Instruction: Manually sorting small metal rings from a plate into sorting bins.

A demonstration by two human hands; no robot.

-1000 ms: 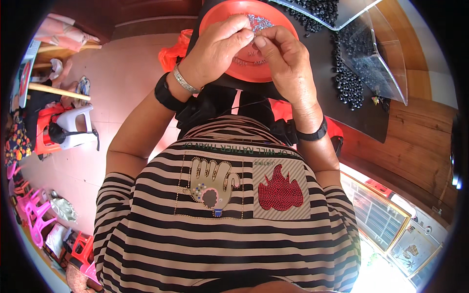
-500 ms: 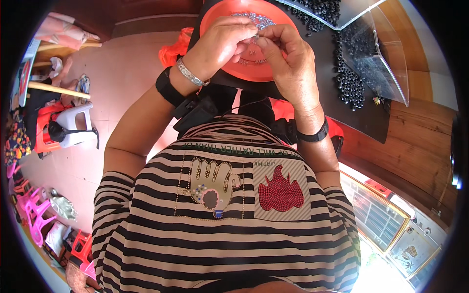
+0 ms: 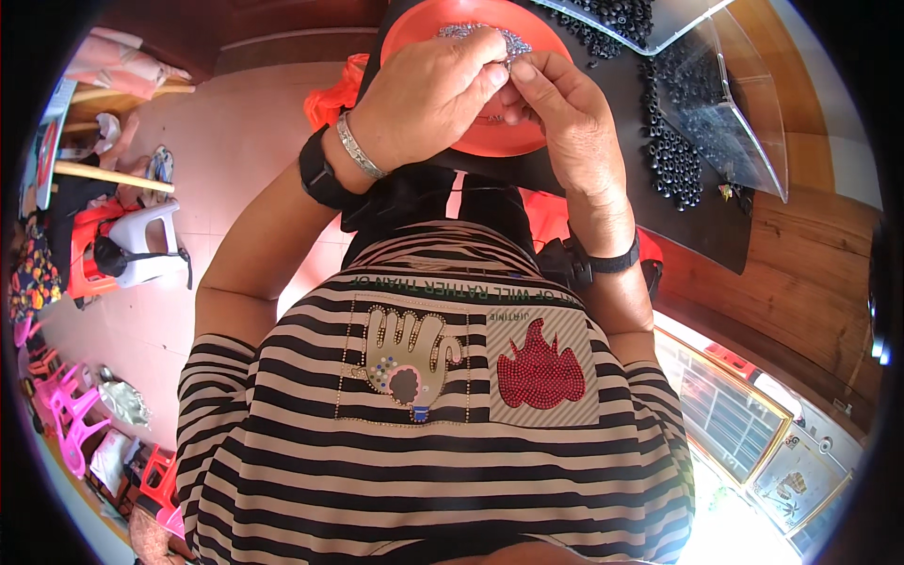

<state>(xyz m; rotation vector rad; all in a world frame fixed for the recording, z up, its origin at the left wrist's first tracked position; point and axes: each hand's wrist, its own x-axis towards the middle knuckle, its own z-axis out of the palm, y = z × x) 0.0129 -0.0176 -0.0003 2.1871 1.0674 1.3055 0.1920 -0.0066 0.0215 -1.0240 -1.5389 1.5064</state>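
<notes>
Both hands, left (image 3: 433, 94) and right (image 3: 556, 113), now lower over orange bowl (image 3: 424, 28).

Orange bowl (image 3: 490, 141): smooth glossy plastic. Small pieces (image 3: 471, 31): shiny metal. Tabletop (image 3: 800, 273): matt wood.

Two hands: left (image 3: 428, 94), right (image 3: 565, 127). One orange bowl (image 3: 490, 146). Two clear trays (image 3: 730, 104). Black beads (image 3: 673, 165): too many to count.

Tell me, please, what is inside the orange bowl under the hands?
The orange bowl holds a heap of small silvery pieces. The left hand and right hand, meeting fingertip to fingertip above it, cover most of the inside, so the rest is hidden.
</notes>
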